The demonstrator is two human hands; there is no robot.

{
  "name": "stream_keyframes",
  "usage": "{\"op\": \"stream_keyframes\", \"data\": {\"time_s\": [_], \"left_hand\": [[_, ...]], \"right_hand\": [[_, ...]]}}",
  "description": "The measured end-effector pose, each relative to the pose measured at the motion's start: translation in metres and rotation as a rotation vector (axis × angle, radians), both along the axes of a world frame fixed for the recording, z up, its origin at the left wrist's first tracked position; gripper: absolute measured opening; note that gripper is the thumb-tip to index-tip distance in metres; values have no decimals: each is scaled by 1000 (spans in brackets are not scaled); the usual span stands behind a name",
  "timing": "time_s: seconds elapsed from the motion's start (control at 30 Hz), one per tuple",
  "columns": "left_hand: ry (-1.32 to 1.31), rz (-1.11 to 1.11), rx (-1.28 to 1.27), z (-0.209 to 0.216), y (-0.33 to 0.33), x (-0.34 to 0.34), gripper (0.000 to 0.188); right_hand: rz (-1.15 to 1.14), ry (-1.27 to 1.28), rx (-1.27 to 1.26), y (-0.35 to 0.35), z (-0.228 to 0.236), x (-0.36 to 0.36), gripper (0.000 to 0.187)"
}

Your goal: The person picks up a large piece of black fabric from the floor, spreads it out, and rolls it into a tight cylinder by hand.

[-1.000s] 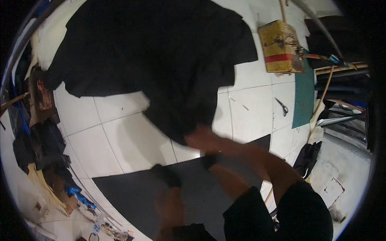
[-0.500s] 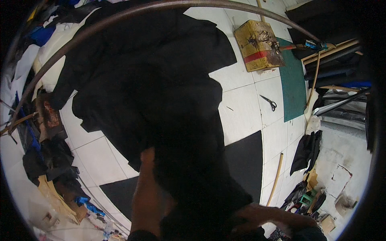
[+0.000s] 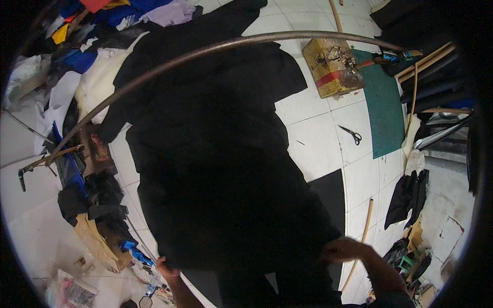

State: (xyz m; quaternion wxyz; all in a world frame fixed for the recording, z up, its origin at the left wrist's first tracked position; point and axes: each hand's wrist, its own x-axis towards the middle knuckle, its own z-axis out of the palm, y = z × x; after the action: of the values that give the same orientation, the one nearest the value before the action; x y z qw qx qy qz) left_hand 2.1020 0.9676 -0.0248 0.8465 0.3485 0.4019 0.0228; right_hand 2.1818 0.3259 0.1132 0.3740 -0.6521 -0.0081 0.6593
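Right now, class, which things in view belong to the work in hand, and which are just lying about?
In hand:
black cloth, edges at the left hand and right hand

Apparently just lying about:
scissors
yellow tin
green mat
stick

Person's hands, spread apart. Left hand (image 3: 168, 269): digits curled closed, toward the floor's (image 3: 313, 141) left edge. Right hand (image 3: 343, 250): wrist bent, fingers directed inward, tips indistinct in shadow.

Left hand (image 3: 169, 269) and right hand (image 3: 345, 250): bare. Forearms (image 3: 384, 273): bare. Right arm: dark sleeve (image 3: 394, 300) above the bare forearm, partly visible; fabric detail indistinct.
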Motion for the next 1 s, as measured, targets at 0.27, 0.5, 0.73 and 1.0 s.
{"op": "stream_keyframes", "data": {"time_s": [0.27, 0.5, 0.73, 1.0], "left_hand": [[-59, 177, 600, 145, 170, 13, 41], [568, 145, 1470, 141, 234, -208, 50], [890, 427, 1352, 134, 236, -304, 39], [619, -115, 1740, 137, 343, -209, 40]], "right_hand": [[-292, -1192, -667, -37, 74, 32, 37], [-114, -1309, -946, -88, 59, -136, 28], [248, -1200, -1187, -127, 73, -269, 16], [90, -1432, -1288, -119, 93, -118, 21]]}}
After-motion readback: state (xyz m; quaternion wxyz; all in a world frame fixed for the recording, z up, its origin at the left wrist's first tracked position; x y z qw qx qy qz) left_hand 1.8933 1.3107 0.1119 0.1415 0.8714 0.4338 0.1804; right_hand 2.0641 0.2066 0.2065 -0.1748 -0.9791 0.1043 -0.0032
